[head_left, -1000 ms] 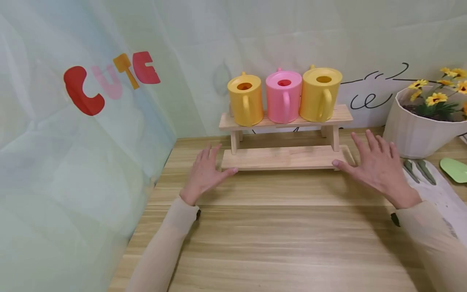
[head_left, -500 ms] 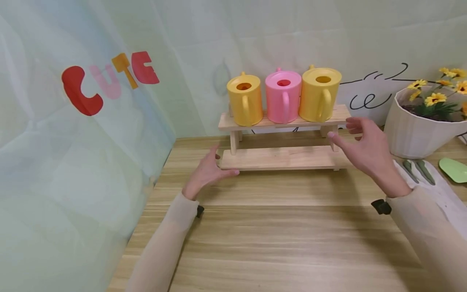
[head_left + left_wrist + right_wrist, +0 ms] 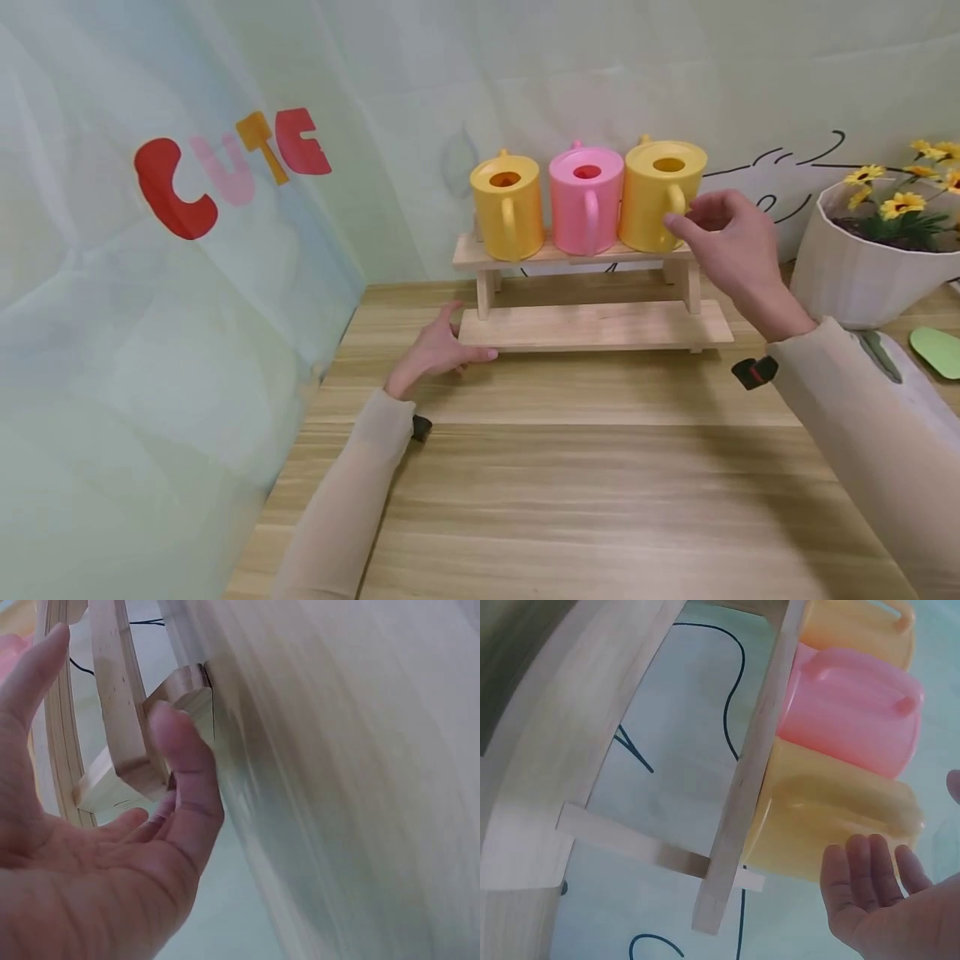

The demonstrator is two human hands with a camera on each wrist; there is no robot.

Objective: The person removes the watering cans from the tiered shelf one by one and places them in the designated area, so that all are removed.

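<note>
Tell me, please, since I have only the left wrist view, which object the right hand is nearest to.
Observer: The right hand is beside the yellow container at the right end of the upper shelf; I cannot tell whether they touch.

Operator: Thank you; could you say what else stands in that row?

Observer: A pink container in the middle and a second yellow container at the left end.

Operator: And what stands to the right of the shelf?

Observer: A white planter with yellow flowers.
</note>
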